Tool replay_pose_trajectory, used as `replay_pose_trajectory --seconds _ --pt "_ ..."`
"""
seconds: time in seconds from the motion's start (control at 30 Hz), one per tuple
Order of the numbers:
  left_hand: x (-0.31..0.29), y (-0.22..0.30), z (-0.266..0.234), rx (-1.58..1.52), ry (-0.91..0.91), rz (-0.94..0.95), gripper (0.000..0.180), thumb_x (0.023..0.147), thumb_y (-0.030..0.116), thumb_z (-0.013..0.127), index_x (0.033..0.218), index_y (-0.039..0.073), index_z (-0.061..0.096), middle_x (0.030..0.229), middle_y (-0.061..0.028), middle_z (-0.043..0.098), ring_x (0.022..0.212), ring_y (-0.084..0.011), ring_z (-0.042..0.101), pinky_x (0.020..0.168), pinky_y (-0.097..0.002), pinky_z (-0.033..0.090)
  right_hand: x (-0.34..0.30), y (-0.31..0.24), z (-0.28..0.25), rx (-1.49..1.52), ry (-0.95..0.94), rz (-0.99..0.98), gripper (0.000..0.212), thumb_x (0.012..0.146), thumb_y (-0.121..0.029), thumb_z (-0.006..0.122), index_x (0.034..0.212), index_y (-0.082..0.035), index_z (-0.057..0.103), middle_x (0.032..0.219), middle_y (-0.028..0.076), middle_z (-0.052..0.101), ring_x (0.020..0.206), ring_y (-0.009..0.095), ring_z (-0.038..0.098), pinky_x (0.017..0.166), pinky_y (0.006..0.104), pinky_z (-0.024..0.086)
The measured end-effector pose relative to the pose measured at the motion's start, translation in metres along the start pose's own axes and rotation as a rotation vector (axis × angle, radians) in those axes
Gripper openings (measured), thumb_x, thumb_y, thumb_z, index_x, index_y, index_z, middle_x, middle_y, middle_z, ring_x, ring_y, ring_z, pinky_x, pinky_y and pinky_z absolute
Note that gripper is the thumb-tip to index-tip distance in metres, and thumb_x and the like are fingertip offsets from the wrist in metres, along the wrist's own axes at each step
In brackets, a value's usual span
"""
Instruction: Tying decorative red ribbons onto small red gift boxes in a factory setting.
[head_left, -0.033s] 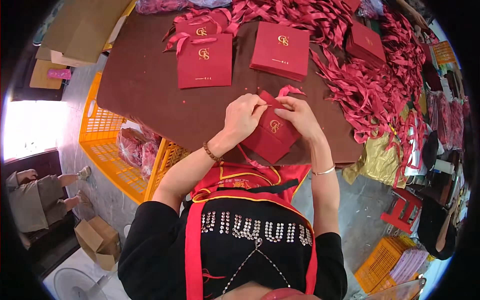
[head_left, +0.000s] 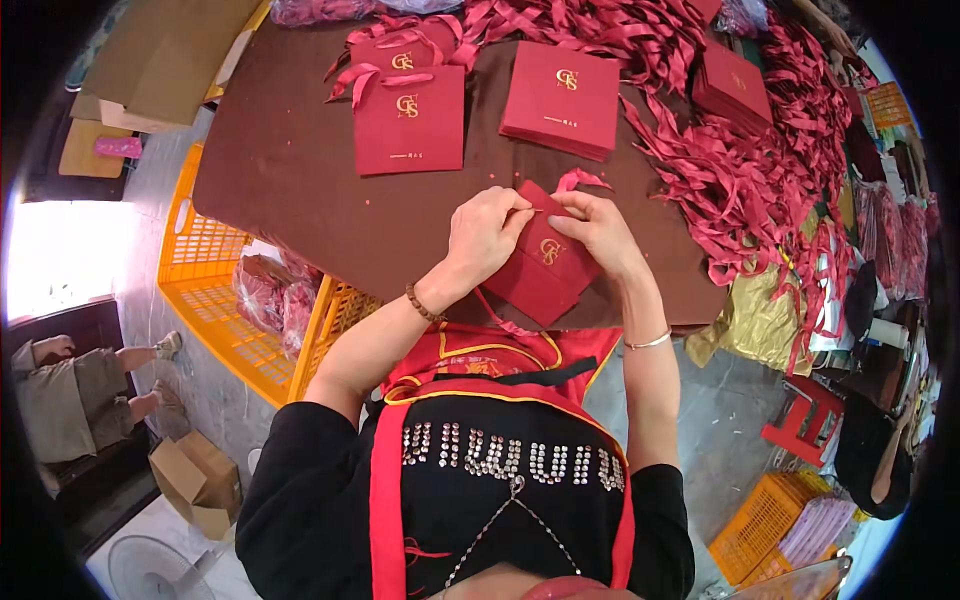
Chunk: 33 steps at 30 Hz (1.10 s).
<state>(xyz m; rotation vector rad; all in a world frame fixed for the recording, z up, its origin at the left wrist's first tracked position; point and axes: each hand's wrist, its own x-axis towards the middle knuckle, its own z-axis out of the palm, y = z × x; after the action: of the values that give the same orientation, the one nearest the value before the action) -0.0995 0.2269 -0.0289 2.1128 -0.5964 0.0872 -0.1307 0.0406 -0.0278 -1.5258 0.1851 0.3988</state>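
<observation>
A small red paper gift bag (head_left: 545, 268) with a gold emblem lies tilted between my hands at the table's near edge. With thumb and fingertips closed, my left hand (head_left: 486, 236) pinches at the bag's upper part, where a thin pale tip shows; what exactly it holds is too small to tell. My right hand (head_left: 603, 236) grips the bag's right side, thumb on the front. Pink-red ribbon (head_left: 582, 180) sticks out behind the bag, and another ribbon end (head_left: 503, 318) hangs below it. Ahead lie a flat stack of red bags (head_left: 560, 98) and a ribbon-handled bag (head_left: 408, 125).
A large heap of red ribbons (head_left: 745, 170) covers the right side of the brown-covered table (head_left: 290, 170). Another bag stack (head_left: 732, 85) sits among them. An orange crate (head_left: 235, 320) with wrapped bundles stands left. A red stool (head_left: 803, 420) is at right. Someone sits far left.
</observation>
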Motion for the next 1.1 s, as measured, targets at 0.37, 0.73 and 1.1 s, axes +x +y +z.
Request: replay_pose_trajectory --seconds 0.37,0.73,1.1 --pt "-0.002 0.001 0.004 0.134 0.038 0.104 0.008 0.076 0.013 0.068 0.077 0.007 0.062 0.071 -0.0072 0.059 0.066 -0.0256 0.058 0.061 -0.0374 0.043 -0.001 -0.001 0.005 -0.017 0.003 -0.039 0.03 0.083 -0.004 0.061 0.112 0.003 0.058 0.101 0.005 0.065 0.088 0.008 0.058 0.079 0.023 0.046" --pt "0.0 0.009 0.008 0.292 0.002 0.173 0.01 0.072 0.007 0.063 0.071 0.006 0.053 0.068 -0.0093 0.058 0.065 -0.0288 0.058 0.058 -0.0405 0.045 -0.001 0.015 0.007 -0.138 0.09 -0.092 0.033 0.08 -0.009 0.064 0.111 0.002 0.06 0.096 0.012 0.068 0.086 0.012 0.062 0.078 0.0274 0.047" --pt "0.003 0.008 0.014 0.379 -0.008 0.239 0.008 0.072 0.006 0.06 0.07 0.005 0.052 0.066 -0.0111 0.056 0.063 -0.0298 0.057 0.058 -0.0402 0.045 -0.006 0.005 0.012 -0.176 0.145 -0.041 0.027 0.082 0.0 0.061 0.109 0.005 0.059 0.095 0.005 0.065 0.085 0.008 0.058 0.075 0.0216 0.047"
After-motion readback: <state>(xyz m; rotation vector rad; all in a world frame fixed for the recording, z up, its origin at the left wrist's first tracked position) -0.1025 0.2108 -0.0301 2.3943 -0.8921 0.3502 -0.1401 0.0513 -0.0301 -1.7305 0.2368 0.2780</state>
